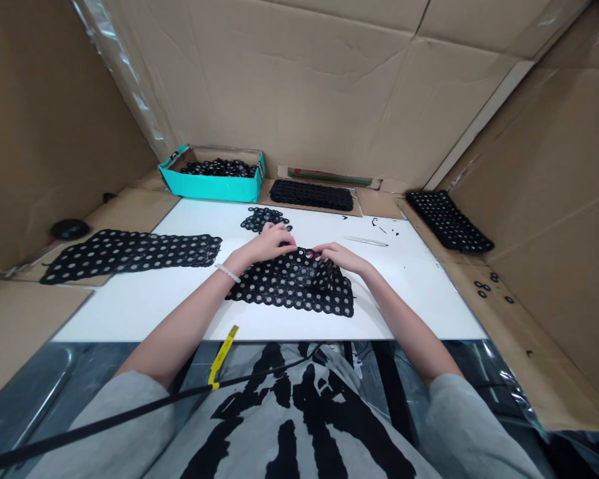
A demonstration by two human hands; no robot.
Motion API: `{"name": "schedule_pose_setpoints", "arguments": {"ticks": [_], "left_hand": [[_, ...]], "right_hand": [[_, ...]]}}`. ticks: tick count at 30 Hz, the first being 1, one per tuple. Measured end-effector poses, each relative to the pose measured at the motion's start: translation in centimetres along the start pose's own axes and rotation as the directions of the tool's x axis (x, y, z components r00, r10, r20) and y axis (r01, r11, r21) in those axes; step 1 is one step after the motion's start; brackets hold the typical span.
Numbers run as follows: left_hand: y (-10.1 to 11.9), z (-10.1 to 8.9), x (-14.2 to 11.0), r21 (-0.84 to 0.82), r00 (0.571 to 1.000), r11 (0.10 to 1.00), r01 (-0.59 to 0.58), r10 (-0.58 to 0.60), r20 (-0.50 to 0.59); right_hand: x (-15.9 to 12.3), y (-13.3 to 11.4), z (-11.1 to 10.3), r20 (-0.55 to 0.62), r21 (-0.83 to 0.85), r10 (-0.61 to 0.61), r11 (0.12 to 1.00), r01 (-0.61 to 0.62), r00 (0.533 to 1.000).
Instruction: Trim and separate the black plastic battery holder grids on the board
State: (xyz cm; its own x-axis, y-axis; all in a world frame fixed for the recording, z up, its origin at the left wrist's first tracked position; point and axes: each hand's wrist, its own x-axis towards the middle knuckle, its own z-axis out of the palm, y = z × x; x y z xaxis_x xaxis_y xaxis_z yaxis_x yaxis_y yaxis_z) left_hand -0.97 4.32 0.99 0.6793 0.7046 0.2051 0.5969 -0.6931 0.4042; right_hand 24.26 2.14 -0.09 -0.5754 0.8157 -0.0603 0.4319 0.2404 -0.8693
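A black openwork panel (299, 293) with rows of round holes lies on the white board in front of me. My left hand (272, 243) is closed, its fingertips pinching the panel's upper edge. At the same edge, a short way to the right, my right hand (340, 256) pinches the panel with thumb and fingers. Between the fingertips a single round ring (309, 253) shows at the border. The panel is bunched and slightly raised below my right hand. Just beyond my left hand sits a small heap of black rings (263, 218), partly hidden by it.
A turquoise box (209, 188) of black rings stands at the back left. Folded black panels (311, 195) lie behind the white board (419, 299). Other panels rest left (134, 255) and right (449, 219). A white pen-like tool (365, 241), black scraps and loose rings (483, 286) lie rightward.
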Motion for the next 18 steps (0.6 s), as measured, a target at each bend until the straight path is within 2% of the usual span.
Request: {"name": "schedule_pose_setpoints", "arguments": {"ticks": [4, 6, 8, 10, 15, 18], "left_hand": [[0.7, -0.2, 0.1, -0.109, 0.995, 0.991, -0.073, 0.081, 0.065], [0.5, -0.4, 0.1, -0.139, 0.999, 0.990, -0.031, 0.028, -0.018], [0.0, -0.7, 0.0, -0.123, 0.985, 0.991, 0.059, -0.077, -0.154], [-0.7, -1.0, -0.1, -0.107, 0.971, 0.986, 0.125, -0.143, -0.190], [-2.1, -0.6, -0.3, -0.120, 0.986, 0.981, 0.155, -0.147, 0.073], [-2.1, 0.6, -0.1, -0.016, 0.984, 0.986, 0.166, -0.165, 0.068]], "right_hand": [[0.0, -0.5, 1.5, -0.098, -0.077, -0.063, 0.996, 0.055, 0.993], [0.2, -0.5, 2.3, -0.080, -0.136, -0.139, 0.983, 0.128, 0.987], [0.1, -0.5, 2.7, -0.001, -0.135, -0.223, 0.966, 0.221, 0.975], [-0.2, -0.7, 2.6, 0.071, -0.129, -0.304, 0.942, 0.311, 0.950], [-1.1, -1.5, 2.2, 0.154, -0.261, -0.442, 0.845, 0.468, 0.884], [-1.2, -1.7, 2.4, 0.148, -0.308, -0.448, 0.827, 0.471, 0.882]]}}
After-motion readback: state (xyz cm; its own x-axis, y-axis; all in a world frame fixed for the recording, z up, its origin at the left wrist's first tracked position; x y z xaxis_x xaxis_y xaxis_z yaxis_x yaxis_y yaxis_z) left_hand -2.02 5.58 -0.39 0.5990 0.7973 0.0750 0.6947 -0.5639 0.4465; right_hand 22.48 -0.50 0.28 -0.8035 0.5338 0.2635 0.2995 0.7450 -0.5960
